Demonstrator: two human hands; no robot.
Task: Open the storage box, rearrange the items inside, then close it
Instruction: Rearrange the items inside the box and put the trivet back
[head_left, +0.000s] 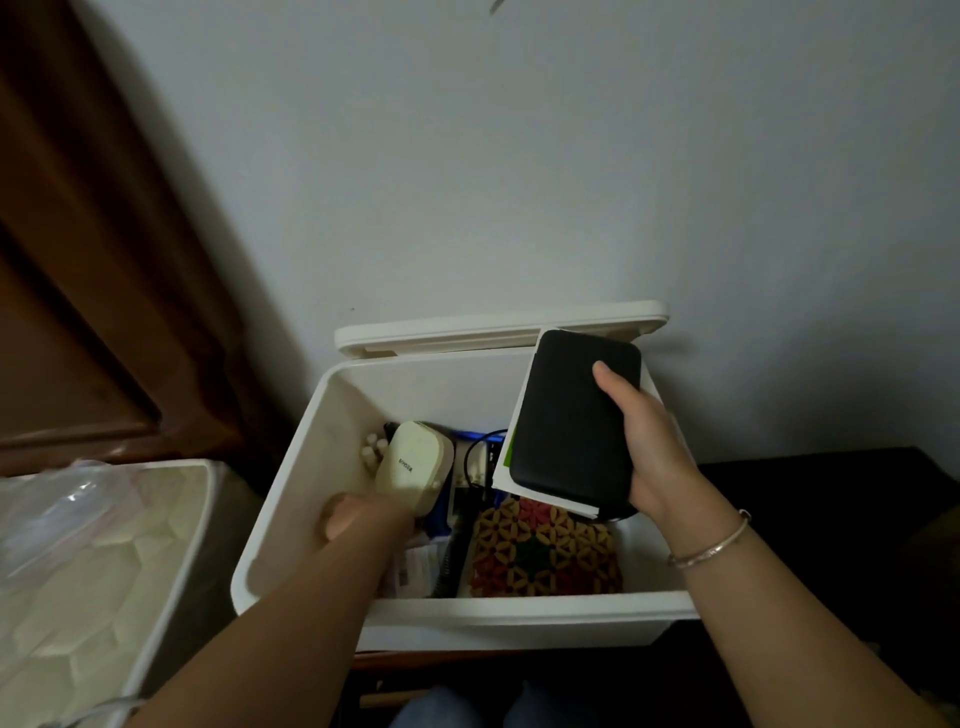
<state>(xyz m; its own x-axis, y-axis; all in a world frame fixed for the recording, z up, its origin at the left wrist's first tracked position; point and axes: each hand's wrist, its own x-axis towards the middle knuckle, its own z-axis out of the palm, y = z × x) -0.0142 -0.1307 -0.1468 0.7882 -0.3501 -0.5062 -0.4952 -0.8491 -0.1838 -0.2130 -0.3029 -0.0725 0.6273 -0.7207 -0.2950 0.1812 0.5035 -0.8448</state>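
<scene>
A white storage box (291, 483) stands open against the wall, its lid (498, 325) tipped up behind it. My left hand (358, 514) reaches inside and grips a cream oval device (415, 465) at the box's left. My right hand (654, 447) holds a black rectangular case (566, 415) together with a white booklet with a green edge (506, 457) above the right side of the box. In the bottom lie a colourful woven mat (540, 551), black cables, a blue item and small papers.
A white bin lined with clear plastic (93, 545) stands to the left. Dark wooden furniture (88, 260) rises at the far left. A dark surface (821, 519) lies right of the box. The pale wall is directly behind.
</scene>
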